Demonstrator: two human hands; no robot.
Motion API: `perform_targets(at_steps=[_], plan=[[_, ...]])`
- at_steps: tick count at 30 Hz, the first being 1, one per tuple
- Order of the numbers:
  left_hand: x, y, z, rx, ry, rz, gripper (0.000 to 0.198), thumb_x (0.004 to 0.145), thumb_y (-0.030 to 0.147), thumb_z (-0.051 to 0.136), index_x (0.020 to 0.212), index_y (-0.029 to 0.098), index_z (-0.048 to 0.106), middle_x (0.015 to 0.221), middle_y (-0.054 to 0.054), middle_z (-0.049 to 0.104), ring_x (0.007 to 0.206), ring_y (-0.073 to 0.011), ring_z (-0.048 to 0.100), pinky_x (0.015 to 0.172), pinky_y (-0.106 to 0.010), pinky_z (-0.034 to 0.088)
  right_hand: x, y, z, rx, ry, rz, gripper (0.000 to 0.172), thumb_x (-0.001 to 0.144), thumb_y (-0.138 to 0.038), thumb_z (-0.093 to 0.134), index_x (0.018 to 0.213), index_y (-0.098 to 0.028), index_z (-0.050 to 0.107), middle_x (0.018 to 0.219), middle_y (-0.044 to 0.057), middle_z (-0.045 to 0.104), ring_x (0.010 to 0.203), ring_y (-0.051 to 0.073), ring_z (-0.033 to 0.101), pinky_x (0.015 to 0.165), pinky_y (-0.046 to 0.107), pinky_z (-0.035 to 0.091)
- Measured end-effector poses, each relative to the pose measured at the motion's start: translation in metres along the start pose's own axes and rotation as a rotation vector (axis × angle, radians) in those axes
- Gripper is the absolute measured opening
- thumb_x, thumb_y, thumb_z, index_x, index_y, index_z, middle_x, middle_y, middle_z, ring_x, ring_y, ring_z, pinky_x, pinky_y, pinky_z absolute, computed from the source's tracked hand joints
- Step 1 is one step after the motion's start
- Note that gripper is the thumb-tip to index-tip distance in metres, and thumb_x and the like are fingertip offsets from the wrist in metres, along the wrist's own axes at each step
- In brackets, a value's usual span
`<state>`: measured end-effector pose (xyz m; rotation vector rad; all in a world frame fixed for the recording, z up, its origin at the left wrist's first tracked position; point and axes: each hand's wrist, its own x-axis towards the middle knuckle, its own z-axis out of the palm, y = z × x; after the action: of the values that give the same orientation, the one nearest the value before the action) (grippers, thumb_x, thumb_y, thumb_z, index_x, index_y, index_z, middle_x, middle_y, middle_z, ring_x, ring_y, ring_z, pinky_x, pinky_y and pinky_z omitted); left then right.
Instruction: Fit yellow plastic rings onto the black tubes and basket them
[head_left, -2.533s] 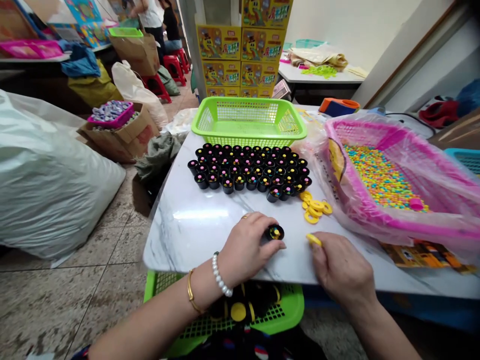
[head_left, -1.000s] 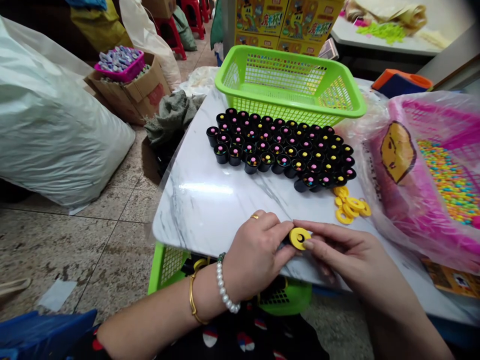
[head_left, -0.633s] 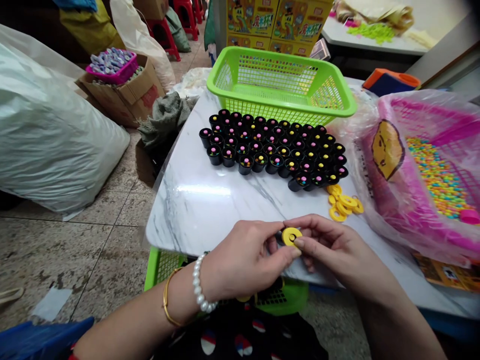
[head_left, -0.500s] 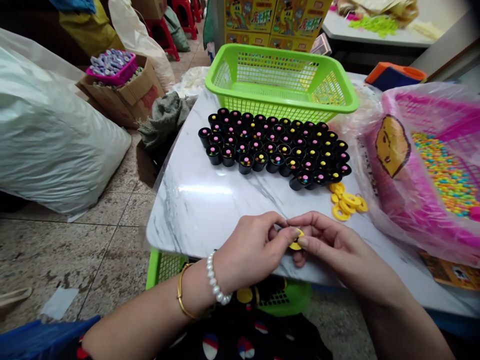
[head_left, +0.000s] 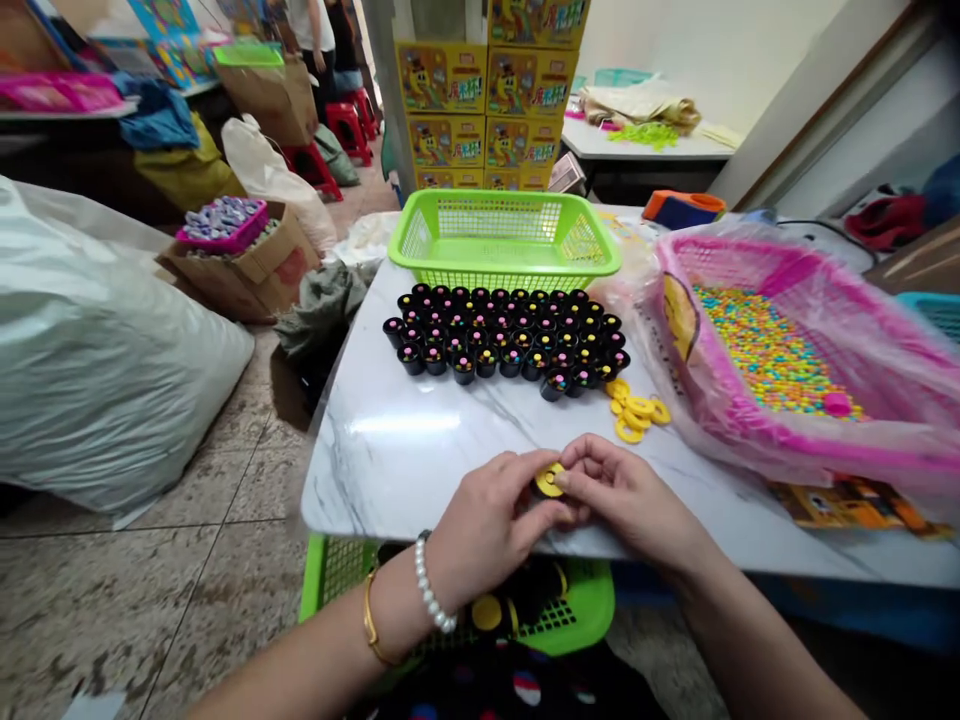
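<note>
I have a yellow plastic ring point(head_left: 550, 480) in view at the middle of the frame, held just above the front edge of the table. A dark rim shows under it, which I read as a black cup point(head_left: 536, 503) like those in the rows, though the fingers hide most of it. The ring looks light, thin and fairly stiff, and its smooth face could slip, so I'd take it by the outer edge and keep the centre hole free. The cup looks light and hard, and its round wall gives a firm hold.

My left hand point(head_left: 487, 510) is nearly closed, its fingers wrapped round the cup from the 9 o'clock side, though I can't see each fingertip's contact. My right hand point(head_left: 622, 490) comes in from 3 o'clock, its fingers point(head_left: 577, 455) curled and pinching the ring's edge.

At 12 o'clock, rows of black cups point(head_left: 502, 340) stand upright on the white marble table top point(head_left: 390, 470), with coloured beads showing in their tops. Loose yellow rings point(head_left: 636, 412) lie at 2 o'clock. Beyond them, a plastic-lined pink basket point(head_left: 675, 270) holds multicoloured beads point(head_left: 772, 350). An empty-looking green basket point(head_left: 504, 240) sits at 12 o'clock, past the rows.
</note>
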<state>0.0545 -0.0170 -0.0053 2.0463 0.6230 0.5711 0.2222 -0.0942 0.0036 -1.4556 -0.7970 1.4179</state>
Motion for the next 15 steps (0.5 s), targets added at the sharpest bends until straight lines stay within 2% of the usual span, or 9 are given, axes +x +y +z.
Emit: perform_targets(at_steps=[2, 4, 6, 10, 13, 15], plan=[[-0.001, -0.001, 0.001, 0.07, 0.007, 0.02, 0.033, 0.087, 0.023, 0.065, 0.119, 0.02, 0.062, 0.09, -0.004, 0.065, 0.079, -0.0157, 0.06, 0.074, -0.027, 0.05, -0.008, 0.004, -0.006, 0.045, -0.02, 0.011, 0.033, 0.083, -0.044, 0.069, 0.097, -0.017, 0.056, 0.073, 0.001, 0.069, 0.065, 0.012, 0.067, 0.062, 0.023, 0.053], [0.0, 0.0, 0.001, 0.077, -0.014, -0.007, 0.03, 0.087, 0.023, 0.065, 0.117, 0.019, 0.063, 0.086, -0.003, 0.065, 0.075, -0.015, 0.059, 0.072, -0.026, 0.049, -0.015, 0.008, -0.015, 0.12, -0.034, 0.065, 0.034, 0.086, -0.042, 0.066, 0.108, -0.018, 0.057, 0.089, 0.006, 0.073, 0.076, 0.015, 0.071, 0.073, 0.028, 0.056], [0.003, 0.001, -0.001, 0.035, -0.073, -0.032, 0.025, 0.088, 0.025, 0.065, 0.113, 0.019, 0.065, 0.081, -0.001, 0.066, 0.07, -0.0131, 0.058, 0.067, -0.024, 0.047, -0.019, 0.011, -0.024, 0.176, -0.03, 0.107, 0.035, 0.085, -0.039, 0.069, 0.112, -0.019, 0.058, 0.096, 0.007, 0.073, 0.08, 0.016, 0.072, 0.078, 0.031, 0.057], [0.007, 0.002, -0.005, -0.022, -0.134, -0.05, 0.021, 0.089, 0.025, 0.063, 0.109, 0.018, 0.065, 0.072, 0.003, 0.063, 0.06, -0.0102, 0.052, 0.058, -0.02, 0.042, -0.009, 0.007, -0.027, 0.121, -0.072, 0.088, 0.039, 0.078, -0.034, 0.076, 0.108, -0.019, 0.057, 0.079, 0.001, 0.071, 0.064, 0.013, 0.069, 0.064, 0.025, 0.055], [0.009, 0.002, -0.007, -0.06, -0.148, -0.069, 0.018, 0.087, 0.021, 0.062, 0.105, 0.018, 0.065, 0.07, 0.004, 0.061, 0.058, -0.009, 0.05, 0.056, -0.019, 0.041, 0.005, -0.003, -0.015, -0.047, -0.093, 0.081, 0.042, 0.082, -0.037, 0.071, 0.113, -0.02, 0.049, 0.063, -0.008, 0.058, 0.046, 0.008, 0.057, 0.046, 0.02, 0.046], [0.011, 0.002, -0.01, -0.113, -0.196, -0.115, 0.013, 0.086, 0.017, 0.06, 0.097, 0.018, 0.066, 0.068, 0.004, 0.059, 0.058, -0.008, 0.049, 0.056, -0.018, 0.04, 0.01, -0.007, -0.006, -0.177, -0.064, 0.094, 0.038, 0.085, -0.039, 0.067, 0.112, -0.022, 0.046, 0.062, -0.011, 0.05, 0.043, 0.006, 0.049, 0.04, 0.017, 0.04]])
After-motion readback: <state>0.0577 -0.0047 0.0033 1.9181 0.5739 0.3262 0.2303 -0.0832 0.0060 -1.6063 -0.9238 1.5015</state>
